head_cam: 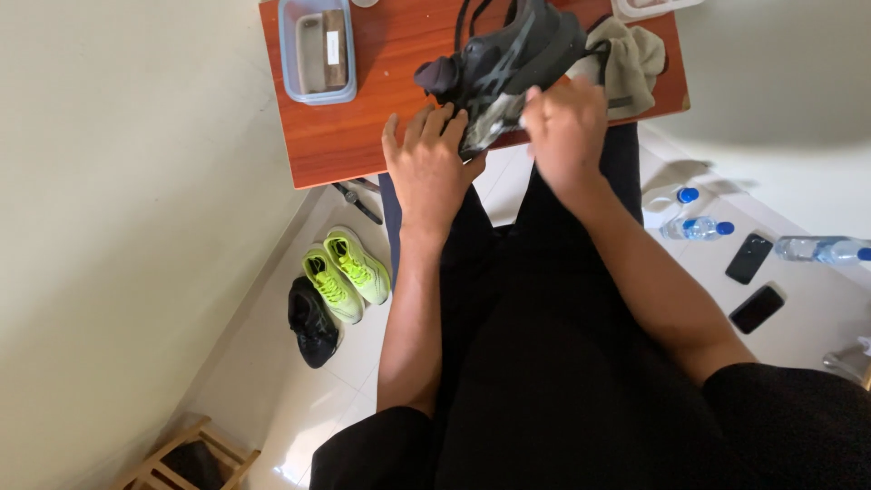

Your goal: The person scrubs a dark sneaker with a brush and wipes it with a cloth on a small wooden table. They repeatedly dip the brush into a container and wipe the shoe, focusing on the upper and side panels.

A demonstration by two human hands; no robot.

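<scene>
A black sports shoe (504,54) lies on its side at the near edge of a small reddish-brown wooden table (363,136), its sole toward me. My left hand (431,159) rests against the sole at the shoe's near end, fingers spread over it. My right hand (564,122) is closed on the shoe's sole edge further right. Whether it also holds a small cloth or tool is hidden by the fingers. A grey-green cloth (635,56) lies bunched just right of the shoe.
A clear plastic box (318,50) with a brush-like block stands on the table's left. On the floor: two neon-yellow shoes (347,272), a black shoe (313,322), plastic water bottles (699,227), two dark phones (751,283), a wooden stool (186,458).
</scene>
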